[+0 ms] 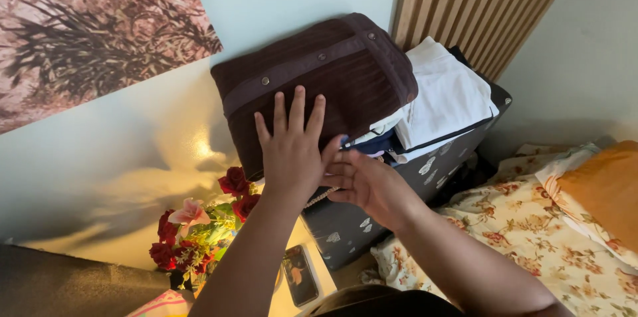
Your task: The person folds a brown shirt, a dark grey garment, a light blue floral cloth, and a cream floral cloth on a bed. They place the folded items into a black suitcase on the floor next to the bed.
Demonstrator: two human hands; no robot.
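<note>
A folded dark brown ribbed garment with snap buttons (332, 78) lies on top of a stack of folded clothes. My left hand (292, 147) rests flat on its near side, fingers spread. My right hand (365, 181) is tucked under the brown garment's near edge, fingers curled against the stack below; whether it grips cloth I cannot tell. Beside the brown piece lies folded white clothing (445, 98) over dark blue pieces. The stack sits on a dark box with pale leaf prints (359, 224).
A bunch of red and pink artificial flowers (199, 224) stands at the lower left, a phone (300, 276) next to it. A bed with floral sheet (531, 230) and an orange pillow (605, 187) lies right. A slatted wooden panel (478, 4) rises behind.
</note>
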